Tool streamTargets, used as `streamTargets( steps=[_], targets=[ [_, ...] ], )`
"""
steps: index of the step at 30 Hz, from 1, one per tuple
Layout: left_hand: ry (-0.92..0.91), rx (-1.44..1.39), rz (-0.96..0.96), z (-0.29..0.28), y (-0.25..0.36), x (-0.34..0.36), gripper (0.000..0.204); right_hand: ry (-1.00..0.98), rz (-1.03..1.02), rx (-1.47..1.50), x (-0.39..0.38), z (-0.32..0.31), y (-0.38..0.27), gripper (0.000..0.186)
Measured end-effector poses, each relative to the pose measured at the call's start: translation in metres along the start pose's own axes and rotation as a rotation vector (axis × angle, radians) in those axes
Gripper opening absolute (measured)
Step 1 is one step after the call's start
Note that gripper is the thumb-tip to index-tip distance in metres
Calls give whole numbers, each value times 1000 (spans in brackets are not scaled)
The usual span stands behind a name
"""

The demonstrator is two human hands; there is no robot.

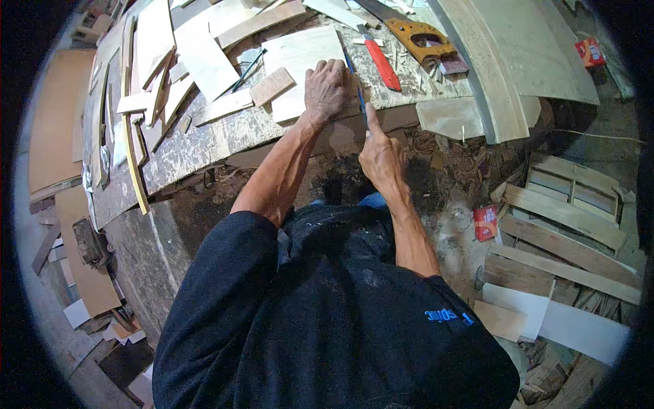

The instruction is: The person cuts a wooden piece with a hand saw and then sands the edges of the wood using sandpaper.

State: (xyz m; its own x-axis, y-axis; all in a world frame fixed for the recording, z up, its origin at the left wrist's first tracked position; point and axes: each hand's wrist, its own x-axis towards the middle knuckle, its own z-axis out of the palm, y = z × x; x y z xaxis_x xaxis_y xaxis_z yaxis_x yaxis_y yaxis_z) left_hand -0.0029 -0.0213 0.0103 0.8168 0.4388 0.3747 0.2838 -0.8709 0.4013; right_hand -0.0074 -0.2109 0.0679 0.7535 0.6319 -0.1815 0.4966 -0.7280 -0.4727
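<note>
On the bench edge lies a pale wooden board (306,44). My left hand (325,91) presses down on it, its fingers curled over a small tan wood piece (351,90), mostly hidden beneath the hand. Just right of it, my right hand (385,157) grips a thin blue strip-like tool (362,95), index finger stretched along it. The tool runs along the board's right edge; its exact kind does not show. Near its right side rests a red-handled utility knife (381,65). A rectangular wood block (272,86) sits left of my left hand.
A handsaw (419,39) with a yellow-brown handle lies at the bench's back right. A thin blue stick (249,69) and several board offcuts (204,58) cover the left side. Wooden frames (572,194) and a red box (485,223) are down at the right.
</note>
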Motion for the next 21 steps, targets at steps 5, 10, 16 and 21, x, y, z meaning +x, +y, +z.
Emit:
streamTargets(
  steps=[5,10,16,21],
  targets=[
    [28,50,-18,7,-11,-4,19,2,-53,81,-27,2,12,59],
    [-16,32,9,5,-10,0,32,88,-90,94,-4,14,10,60],
    [10,47,13,7,-17,1,29,93,-80,118,-39,26,29,61],
    [14,17,29,5,-12,4,25,237,-96,190,-35,36,34,58]
  ],
)
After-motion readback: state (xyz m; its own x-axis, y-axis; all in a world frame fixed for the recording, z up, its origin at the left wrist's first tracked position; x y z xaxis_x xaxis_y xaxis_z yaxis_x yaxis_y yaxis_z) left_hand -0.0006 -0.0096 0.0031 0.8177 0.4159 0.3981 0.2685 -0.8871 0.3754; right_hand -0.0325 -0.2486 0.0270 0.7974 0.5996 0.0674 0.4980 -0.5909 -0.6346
